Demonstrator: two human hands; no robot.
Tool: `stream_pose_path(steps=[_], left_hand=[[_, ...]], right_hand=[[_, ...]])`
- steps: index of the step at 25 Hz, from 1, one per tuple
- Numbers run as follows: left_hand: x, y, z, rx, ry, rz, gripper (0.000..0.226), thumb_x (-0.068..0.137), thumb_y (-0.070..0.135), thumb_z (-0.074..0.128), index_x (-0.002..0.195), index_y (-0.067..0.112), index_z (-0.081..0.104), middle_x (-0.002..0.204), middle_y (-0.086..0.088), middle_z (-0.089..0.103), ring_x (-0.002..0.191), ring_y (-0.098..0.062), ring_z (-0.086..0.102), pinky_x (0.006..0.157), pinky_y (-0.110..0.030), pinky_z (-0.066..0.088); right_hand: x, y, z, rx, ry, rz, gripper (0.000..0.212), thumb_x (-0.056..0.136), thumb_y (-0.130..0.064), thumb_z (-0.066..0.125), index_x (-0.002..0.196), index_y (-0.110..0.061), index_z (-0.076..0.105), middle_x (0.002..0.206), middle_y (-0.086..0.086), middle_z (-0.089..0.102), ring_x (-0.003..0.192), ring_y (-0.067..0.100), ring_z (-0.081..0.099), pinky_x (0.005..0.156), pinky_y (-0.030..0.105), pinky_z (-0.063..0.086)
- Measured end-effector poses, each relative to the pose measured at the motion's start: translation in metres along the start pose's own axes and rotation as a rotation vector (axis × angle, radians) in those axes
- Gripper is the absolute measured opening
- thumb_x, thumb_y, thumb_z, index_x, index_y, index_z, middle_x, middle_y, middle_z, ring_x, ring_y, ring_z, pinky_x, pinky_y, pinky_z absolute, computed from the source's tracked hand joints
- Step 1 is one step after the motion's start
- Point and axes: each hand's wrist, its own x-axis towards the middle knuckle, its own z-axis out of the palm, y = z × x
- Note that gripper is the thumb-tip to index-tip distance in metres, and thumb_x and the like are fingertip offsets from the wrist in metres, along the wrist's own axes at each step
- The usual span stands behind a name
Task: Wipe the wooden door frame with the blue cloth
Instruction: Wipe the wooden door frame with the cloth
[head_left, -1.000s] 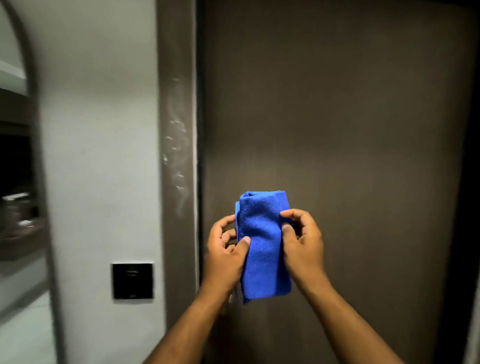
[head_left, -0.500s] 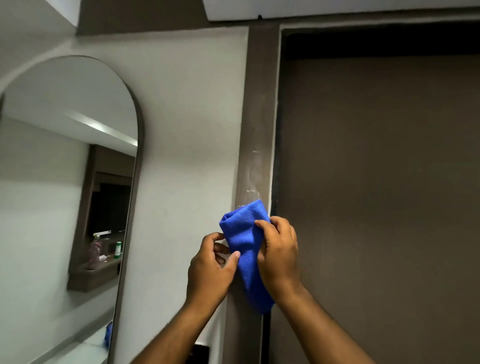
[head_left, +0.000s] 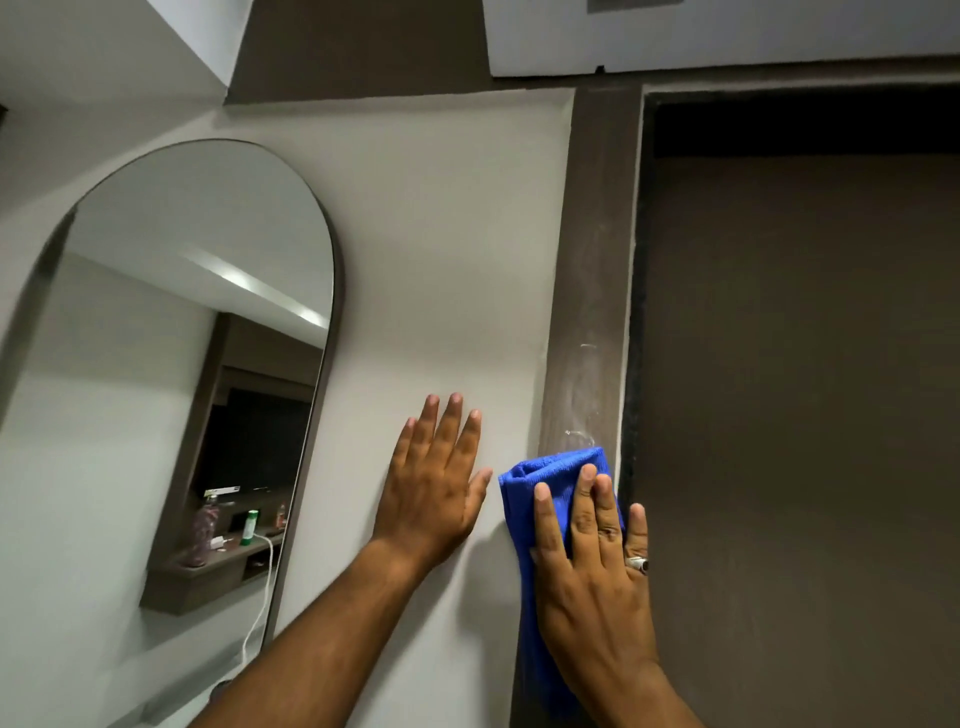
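Note:
The dark wooden door frame (head_left: 592, 291) runs up the middle right, with pale dusty smears on its face. A folded blue cloth (head_left: 550, 475) lies flat against the frame's lower part. My right hand (head_left: 592, 561) presses the cloth onto the frame with fingers spread flat; a ring sits on one finger. My left hand (head_left: 434, 483) rests open and flat on the white wall just left of the frame, holding nothing. Most of the cloth is hidden under my right hand.
The brown door (head_left: 800, 415) fills the right side. An arched mirror (head_left: 176, 374) hangs on the white wall (head_left: 441, 249) at left, reflecting a shelf with bottles and a white cable. A white ceiling panel (head_left: 727, 31) sits above the frame.
My left hand let go of the cloth and moved left onto the wall. My right hand flattened the cloth against the frame. The view tilted further upward.

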Motion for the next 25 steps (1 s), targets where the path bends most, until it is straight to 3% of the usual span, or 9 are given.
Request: stream_pose_path(steps=[3, 5, 7, 9, 12, 15, 20, 25], left_hand=[[0.016, -0.007, 0.016, -0.032, 0.017, 0.021, 0.069, 0.092, 0.047, 0.036, 0.150, 0.013, 0.022, 0.159, -0.015, 0.017, 0.147, -0.036, 0.013, 0.118, -0.051, 0.017], [0.019, -0.013, 0.024, -0.058, 0.051, 0.032, 0.071, 0.091, 0.050, 0.036, 0.151, 0.017, 0.020, 0.161, -0.013, 0.015, 0.148, -0.033, 0.011, 0.118, -0.053, 0.016], [0.018, -0.019, 0.029, -0.052, 0.072, 0.053, 0.072, 0.090, 0.052, 0.035, 0.152, 0.019, 0.018, 0.162, -0.011, 0.013, 0.149, -0.031, 0.009, 0.118, -0.053, 0.014], [0.017, -0.023, 0.030, -0.059, 0.074, 0.054, 0.073, 0.090, 0.054, 0.034, 0.153, 0.021, 0.016, 0.163, -0.010, 0.011, 0.150, -0.029, 0.006, 0.118, -0.053, 0.011], [0.018, -0.023, 0.029, -0.066, 0.073, 0.023, 0.075, 0.090, 0.056, 0.032, 0.153, 0.020, 0.014, 0.163, -0.009, 0.009, 0.150, -0.029, 0.005, 0.118, -0.052, 0.009], [0.017, -0.024, 0.029, -0.070, 0.071, -0.006, 0.078, 0.090, 0.057, 0.030, 0.153, 0.017, 0.012, 0.163, -0.010, 0.009, 0.150, -0.030, 0.005, 0.118, -0.052, 0.010], [0.017, -0.020, 0.026, -0.071, 0.071, 0.013, 0.080, 0.088, 0.055, 0.035, 0.152, 0.012, 0.016, 0.162, -0.013, 0.014, 0.149, -0.031, 0.010, 0.118, -0.050, 0.011], [0.015, -0.024, 0.022, -0.077, 0.064, -0.003, 0.079, 0.088, 0.054, 0.034, 0.152, 0.010, 0.018, 0.161, -0.015, 0.015, 0.149, -0.032, 0.011, 0.119, -0.050, 0.011]], right_hand=[[0.000, -0.004, 0.004, -0.030, 0.009, -0.074, 0.062, 0.081, -0.017, 0.040, 0.142, -0.004, 0.035, 0.146, 0.027, 0.033, 0.142, 0.036, 0.011, 0.111, 0.054, 0.015], [0.006, -0.006, 0.000, -0.008, -0.036, -0.052, 0.061, 0.083, -0.025, 0.041, 0.139, -0.001, 0.040, 0.148, 0.026, 0.030, 0.143, 0.036, 0.015, 0.112, 0.051, 0.016], [0.023, 0.000, -0.004, 0.004, -0.040, -0.028, 0.067, 0.089, -0.039, 0.038, 0.144, 0.000, 0.030, 0.153, 0.024, 0.021, 0.144, 0.037, 0.015, 0.114, 0.051, 0.016], [0.064, 0.012, -0.012, -0.016, -0.005, 0.023, 0.074, 0.094, -0.052, 0.029, 0.148, -0.004, 0.013, 0.157, 0.021, 0.007, 0.146, 0.033, 0.004, 0.118, 0.051, 0.008], [0.155, 0.034, -0.029, -0.038, 0.026, 0.087, 0.071, 0.096, -0.053, 0.018, 0.148, -0.011, -0.004, 0.158, 0.017, -0.012, 0.145, 0.027, -0.016, 0.119, 0.047, -0.005], [0.194, 0.040, -0.030, -0.094, 0.004, 0.075, 0.067, 0.095, -0.054, 0.009, 0.147, -0.016, -0.009, 0.159, 0.011, -0.017, 0.144, 0.022, -0.020, 0.117, 0.041, -0.014], [0.111, 0.032, -0.017, -0.078, 0.021, -0.086, 0.063, 0.098, -0.048, 0.017, 0.150, -0.015, 0.003, 0.160, 0.010, -0.001, 0.147, 0.023, -0.005, 0.119, 0.044, -0.001], [0.015, 0.014, 0.002, -0.031, -0.066, -0.135, 0.064, 0.098, -0.045, 0.029, 0.150, -0.012, 0.012, 0.160, 0.012, 0.011, 0.147, 0.026, 0.007, 0.115, 0.049, 0.013]])
